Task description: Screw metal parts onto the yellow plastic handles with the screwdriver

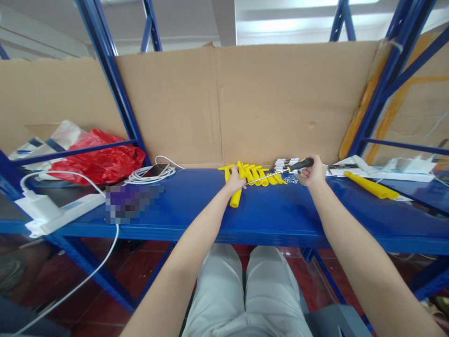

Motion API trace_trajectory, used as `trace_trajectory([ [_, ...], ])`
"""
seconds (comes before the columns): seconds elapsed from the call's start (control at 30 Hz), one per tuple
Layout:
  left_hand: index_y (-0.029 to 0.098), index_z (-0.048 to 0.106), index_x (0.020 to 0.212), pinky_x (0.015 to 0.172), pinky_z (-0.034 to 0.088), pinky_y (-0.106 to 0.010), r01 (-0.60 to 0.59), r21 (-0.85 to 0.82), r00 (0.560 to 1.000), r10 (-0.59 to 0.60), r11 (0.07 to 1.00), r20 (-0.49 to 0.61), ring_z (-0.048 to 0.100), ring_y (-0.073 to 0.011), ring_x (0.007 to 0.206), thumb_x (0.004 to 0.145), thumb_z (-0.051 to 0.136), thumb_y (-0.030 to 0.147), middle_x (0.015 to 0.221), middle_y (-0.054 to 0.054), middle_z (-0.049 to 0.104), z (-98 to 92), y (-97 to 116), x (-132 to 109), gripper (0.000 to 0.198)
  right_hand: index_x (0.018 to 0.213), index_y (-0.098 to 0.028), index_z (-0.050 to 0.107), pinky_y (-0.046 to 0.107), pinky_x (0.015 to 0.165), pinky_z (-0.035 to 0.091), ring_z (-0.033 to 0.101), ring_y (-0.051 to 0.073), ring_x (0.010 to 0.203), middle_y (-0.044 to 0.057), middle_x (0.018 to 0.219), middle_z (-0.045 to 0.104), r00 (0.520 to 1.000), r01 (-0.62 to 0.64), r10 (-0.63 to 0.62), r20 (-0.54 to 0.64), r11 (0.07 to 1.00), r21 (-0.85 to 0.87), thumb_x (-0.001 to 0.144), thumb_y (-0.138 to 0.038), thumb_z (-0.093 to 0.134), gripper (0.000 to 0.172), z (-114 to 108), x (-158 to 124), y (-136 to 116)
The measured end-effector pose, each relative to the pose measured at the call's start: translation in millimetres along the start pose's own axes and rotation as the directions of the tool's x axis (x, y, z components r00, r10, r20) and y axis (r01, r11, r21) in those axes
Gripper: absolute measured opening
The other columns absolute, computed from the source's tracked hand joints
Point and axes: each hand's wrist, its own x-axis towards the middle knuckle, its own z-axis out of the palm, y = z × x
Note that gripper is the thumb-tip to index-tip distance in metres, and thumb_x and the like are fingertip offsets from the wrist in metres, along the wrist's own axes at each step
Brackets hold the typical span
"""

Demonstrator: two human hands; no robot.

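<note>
My left hand (235, 180) is closed around a yellow plastic tube-like handle (235, 198), whose wide end points toward me. My right hand (314, 172) grips a screwdriver (300, 164) by its black handle. The long metal shaft runs leftward, and its tip meets or comes very near the yellow handle beside my left fingers; the exact contact is too small to tell. Just behind and right of my left hand lies a row of several yellow plastic pieces (264, 180). Small silvery bits (289, 179), perhaps screws, are scattered below the screwdriver.
White-and-dark packets (279, 164) lie by the cardboard back panel (273, 103). A larger yellow tapered piece (372, 186) rests at right on the blue shelf (189, 206). Leftward are a coiled white cable (150, 175), a red plastic bag (101, 157) and a power strip (75, 211).
</note>
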Motion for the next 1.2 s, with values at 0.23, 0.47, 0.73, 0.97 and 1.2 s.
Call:
trace_trajectory([
  [0.23, 0.020, 0.027, 0.139, 0.048, 0.046, -0.017, 0.018, -0.021, 0.999, -0.019, 1.000, -0.046, 0.059, -0.0058, 0.048, 0.088, 0.052, 0.006, 0.095, -0.001, 0.065, -0.7, -3.1, 4.0, 0.058, 0.070, -0.027, 0.029, 0.022, 0.028, 0.019, 0.030, 0.010, 0.038, -0.006, 0.052, 0.034, 0.938, 0.097, -0.042, -0.345, 0.985, 0.142, 0.084, -0.032, 0.056, 0.031, -0.4, -6.4, -13.0],
  [0.47, 0.021, 0.028, 0.137, 0.048, 0.049, -0.019, 0.010, -0.038, 0.999, -0.011, 0.999, -0.031, 0.059, -0.0056, 0.047, 0.089, 0.052, 0.007, 0.097, -0.001, 0.065, 1.0, -3.6, 3.4, 0.055, 0.072, -0.027, 0.030, 0.023, 0.030, 0.030, 0.034, 0.010, 0.038, -0.005, 0.056, 0.038, 0.939, 0.134, -0.075, -0.337, 0.979, 0.154, 0.090, -0.039, 0.048, 0.029, -11.6, 3.7, -13.7],
  [0.73, 0.021, 0.027, 0.135, 0.050, 0.051, -0.020, -0.002, -0.023, 1.000, 0.002, 1.000, 0.002, 0.059, -0.0063, 0.047, 0.088, 0.052, 0.005, 0.090, 0.002, 0.062, 0.9, -4.4, 4.8, 0.056, 0.075, -0.026, 0.032, 0.019, 0.036, 0.040, 0.038, 0.009, 0.039, -0.008, 0.055, 0.038, 0.958, 0.126, -0.069, -0.279, 0.973, 0.194, 0.091, -0.037, 0.049, 0.026, -4.7, 1.1, -10.5],
  [0.97, 0.023, 0.027, 0.131, 0.045, 0.045, -0.015, -0.009, -0.014, 1.000, 0.009, 1.000, 0.003, 0.058, -0.0050, 0.046, 0.087, 0.053, 0.005, 0.090, 0.003, 0.063, 1.3, -5.2, 4.4, 0.054, 0.070, -0.024, 0.037, 0.018, 0.036, 0.042, 0.040, 0.010, 0.040, -0.006, 0.051, 0.040, 0.952, 0.093, -0.008, -0.305, 0.959, 0.268, 0.093, -0.031, 0.044, 0.025, 0.4, -9.9, -12.8],
  [1.2, 0.023, 0.029, 0.132, 0.047, 0.047, -0.016, -0.019, 0.002, 1.000, 0.019, 1.000, 0.000, 0.058, -0.0045, 0.048, 0.086, 0.053, 0.005, 0.098, 0.000, 0.066, 0.6, -3.4, 1.3, 0.055, 0.073, -0.025, 0.036, 0.018, 0.037, 0.041, 0.039, 0.009, 0.040, -0.007, 0.054, 0.040, 0.951, 0.095, -0.028, -0.309, 0.975, 0.202, 0.094, -0.038, 0.046, 0.027, -0.5, -5.9, -10.8],
])
